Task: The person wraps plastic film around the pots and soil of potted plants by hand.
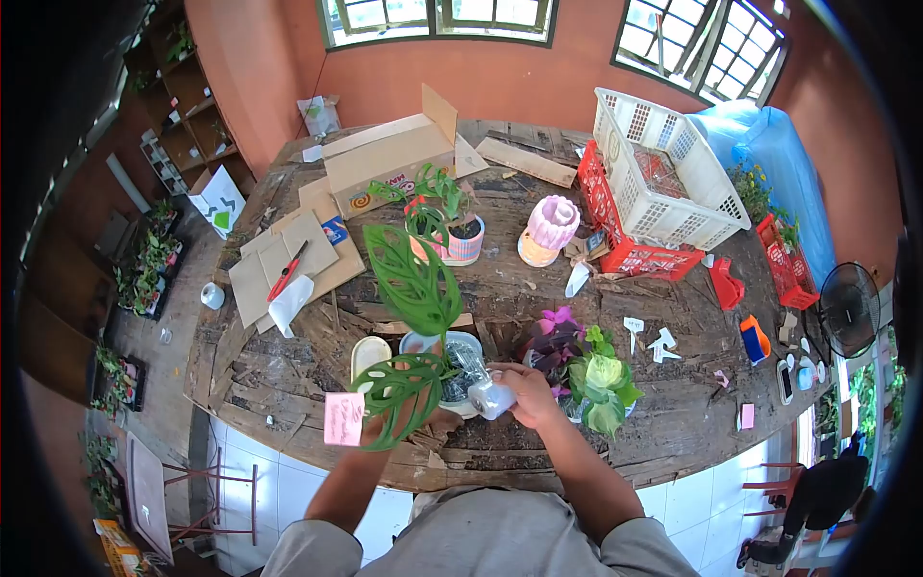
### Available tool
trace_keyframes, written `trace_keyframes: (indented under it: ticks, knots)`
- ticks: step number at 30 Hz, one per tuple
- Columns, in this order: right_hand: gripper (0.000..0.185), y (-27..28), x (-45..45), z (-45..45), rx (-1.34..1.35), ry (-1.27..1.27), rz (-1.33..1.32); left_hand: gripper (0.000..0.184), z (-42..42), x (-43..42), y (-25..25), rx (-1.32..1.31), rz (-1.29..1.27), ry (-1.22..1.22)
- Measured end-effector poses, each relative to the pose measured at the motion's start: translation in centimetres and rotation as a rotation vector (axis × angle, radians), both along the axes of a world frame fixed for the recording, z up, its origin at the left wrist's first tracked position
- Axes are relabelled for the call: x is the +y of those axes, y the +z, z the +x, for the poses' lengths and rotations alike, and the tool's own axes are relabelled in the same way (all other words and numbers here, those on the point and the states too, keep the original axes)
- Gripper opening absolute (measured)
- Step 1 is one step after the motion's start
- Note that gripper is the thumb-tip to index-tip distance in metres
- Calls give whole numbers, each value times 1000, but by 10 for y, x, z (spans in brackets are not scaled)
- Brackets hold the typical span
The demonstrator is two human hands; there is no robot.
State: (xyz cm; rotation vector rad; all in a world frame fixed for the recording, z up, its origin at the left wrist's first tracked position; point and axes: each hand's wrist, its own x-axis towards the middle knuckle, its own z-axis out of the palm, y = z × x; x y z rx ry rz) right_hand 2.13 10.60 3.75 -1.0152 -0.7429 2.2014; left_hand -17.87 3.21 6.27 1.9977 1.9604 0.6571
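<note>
From far off, I see the right fingers clamped on a clear film roll by the white pot on the counter. I can't tell if the left hand grips (a holey leaf hides it). Hard tugging could bend the stem.

Beyond the right hand, toward its right, a white crate sits over a red crate; farther right is a black fan. Beyond and left of this hand lie a cardboard box and a red tool.

Head camera looks forward, down at the hands
</note>
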Motion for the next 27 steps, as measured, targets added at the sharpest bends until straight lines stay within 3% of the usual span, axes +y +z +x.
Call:
trace_keyframes:
  ticks: [1, 5, 9, 11, 15, 17, 19, 21, 23, 27]
  knots:
    - [25, -1, 1, 0, 9, 24, 16, 117, -7, 4, 3, 128, 73, -57]
    - [28, -10, 4, -1, -5, 34, 116, 114, -16, 21, -11, 4, -77, -245]
    - [27, -14, 1, 3, -49, -14, 159, 113, -7, 19, -25, 115, -70, -119]
    - [28, -16, -10, 6, -195, 7, 179, 115, -7, 15, -31, 116, 8, -30]
    - [28, -41, -37, 3, -326, 65, 248, 115, 0, 7, -24, -159, -9, 55]
    - [28, -50, -41, 0, -265, 39, 261, 114, -2, 4, -25, -117, 17, 76]
    - [32, -14, -45, 2, -313, 88, 98, 115, -8, 5, -35, -89, 67, 128]
    - [35, -18, -39, 9, -310, 131, 103, 111, -10, 5, -43, -215, 107, 120]
    - [34, -19, -36, 13, -380, 316, 396, 105, -9, -2, -31, -425, 180, 84]
    - [34, -30, -41, 12, -229, 407, 548, 102, -9, -4, -11, -566, 122, 144]
